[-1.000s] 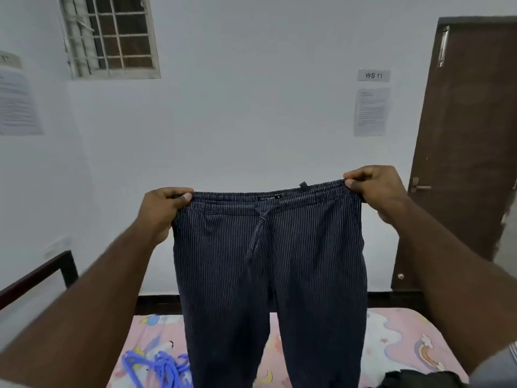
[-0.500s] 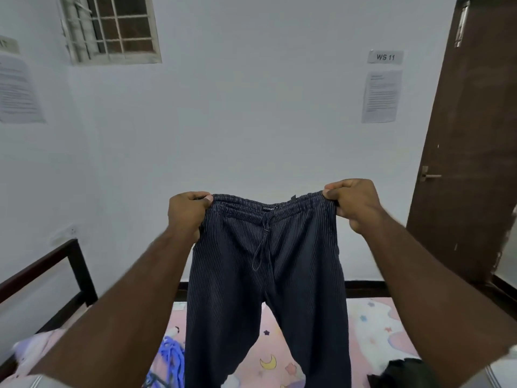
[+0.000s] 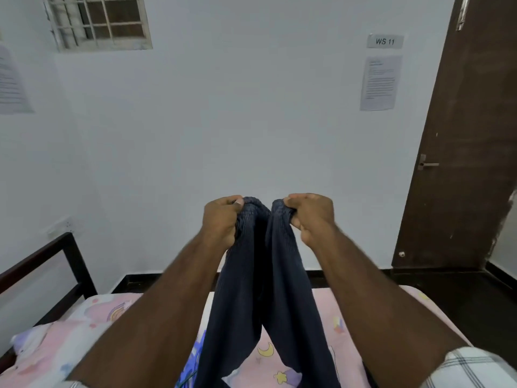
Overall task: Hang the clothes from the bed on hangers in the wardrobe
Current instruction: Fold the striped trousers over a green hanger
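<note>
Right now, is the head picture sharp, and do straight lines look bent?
Head view: the left hand, right hand and trousers show slight motion blur; the "WS 11" sign reads clearly; the door leans from wide-angle distortion; lighting is soft and even.

Both arms outstretched, left hand (image 3: 221,219) and right hand (image 3: 310,215) seemingly fisted, close together.

Dark navy trousers (image 3: 260,275) with fine pinstripes hang in the air above the bed (image 3: 330,312), folded lengthwise so the two waistband corners sit close together at the top. The waistband is bunched and ribbed. Both legs drop side by side, parting lower down, with the pink sheet and its moon and star prints showing between them. A blue hanger (image 3: 193,359) peeks out on the bed beside the left leg.
</note>
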The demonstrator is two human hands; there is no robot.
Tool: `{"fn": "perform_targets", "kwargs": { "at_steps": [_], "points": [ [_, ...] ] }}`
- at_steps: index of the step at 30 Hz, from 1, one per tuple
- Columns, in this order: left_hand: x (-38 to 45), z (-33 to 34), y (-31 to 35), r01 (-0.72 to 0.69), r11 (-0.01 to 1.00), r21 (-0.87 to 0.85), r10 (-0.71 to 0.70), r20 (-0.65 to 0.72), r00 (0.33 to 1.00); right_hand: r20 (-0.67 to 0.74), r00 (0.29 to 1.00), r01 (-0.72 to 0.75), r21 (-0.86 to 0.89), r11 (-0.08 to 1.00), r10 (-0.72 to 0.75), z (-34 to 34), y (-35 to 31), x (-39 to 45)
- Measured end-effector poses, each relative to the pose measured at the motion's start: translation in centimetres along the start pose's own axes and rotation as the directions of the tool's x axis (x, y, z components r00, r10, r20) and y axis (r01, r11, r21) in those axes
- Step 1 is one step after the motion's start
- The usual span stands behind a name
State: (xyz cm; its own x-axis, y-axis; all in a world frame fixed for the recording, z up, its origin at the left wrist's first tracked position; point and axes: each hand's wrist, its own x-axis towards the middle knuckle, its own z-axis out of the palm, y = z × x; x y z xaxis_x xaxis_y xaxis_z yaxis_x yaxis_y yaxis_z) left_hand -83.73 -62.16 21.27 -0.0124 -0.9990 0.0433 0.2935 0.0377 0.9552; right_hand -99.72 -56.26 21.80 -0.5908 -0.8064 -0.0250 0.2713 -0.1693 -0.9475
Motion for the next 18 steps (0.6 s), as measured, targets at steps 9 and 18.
{"fn": "perform_targets", "kwargs": {
  "at_steps": [9,18],
  "points": [
    [-1.4,0.9,0.3,-0.018,0.998,0.067,0.003,0.21,0.978,0.045,0.995,0.089,-0.046,0.995,-0.087,2.6,1.8,-1.7],
    [-1.9,0.4,0.4,-0.07,0.992,0.104,0.023,0.398,0.917,0.222,0.975,-0.015,0.047,0.999,0.005,3.6,1.1,-4.2]
  ]
}}
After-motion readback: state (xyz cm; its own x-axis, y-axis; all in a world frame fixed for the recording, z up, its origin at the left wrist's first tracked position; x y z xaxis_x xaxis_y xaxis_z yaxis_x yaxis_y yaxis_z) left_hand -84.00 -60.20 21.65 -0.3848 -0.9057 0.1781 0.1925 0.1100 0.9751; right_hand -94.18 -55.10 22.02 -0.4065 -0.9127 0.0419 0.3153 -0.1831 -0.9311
